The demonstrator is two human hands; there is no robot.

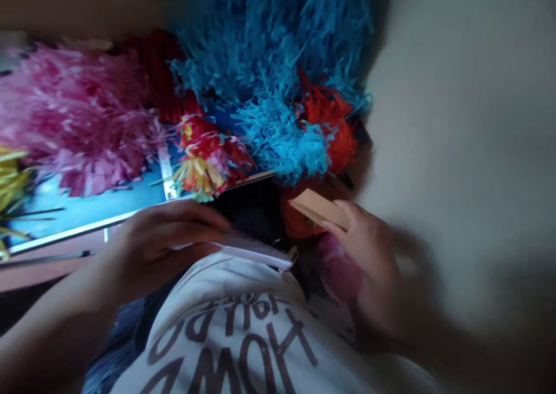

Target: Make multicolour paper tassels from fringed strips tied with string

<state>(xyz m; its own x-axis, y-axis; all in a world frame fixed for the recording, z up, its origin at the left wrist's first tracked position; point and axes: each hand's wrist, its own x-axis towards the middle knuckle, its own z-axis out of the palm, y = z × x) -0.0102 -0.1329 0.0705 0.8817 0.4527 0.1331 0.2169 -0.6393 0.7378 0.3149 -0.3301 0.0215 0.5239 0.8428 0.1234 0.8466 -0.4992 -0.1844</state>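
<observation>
My left hand (158, 249) pinches a flat, pale lavender sheet or thin stack of paper (260, 254) just above my shirt. In my right hand (369, 240), a tan piece that looks like folded paper or card (319, 205) is gripped between thumb and fingers. The two pieces are apart from each other. Past my hands, a small multicoloured paper-fringe bunch (204, 162) rests by the table's edge. Bright blue fringed paper (286, 139) hangs beside it. The light is dim, and the layers of both held pieces are hard to make out.
A blue-topped table (99, 205) runs along the left. Pink fringe (87, 116) lies over it, with yellow strips (15, 179) farther left. Large blue fringe (269, 29) and red-orange fringe (341, 133) stand behind. A pale wall (469, 121) closes off the right side.
</observation>
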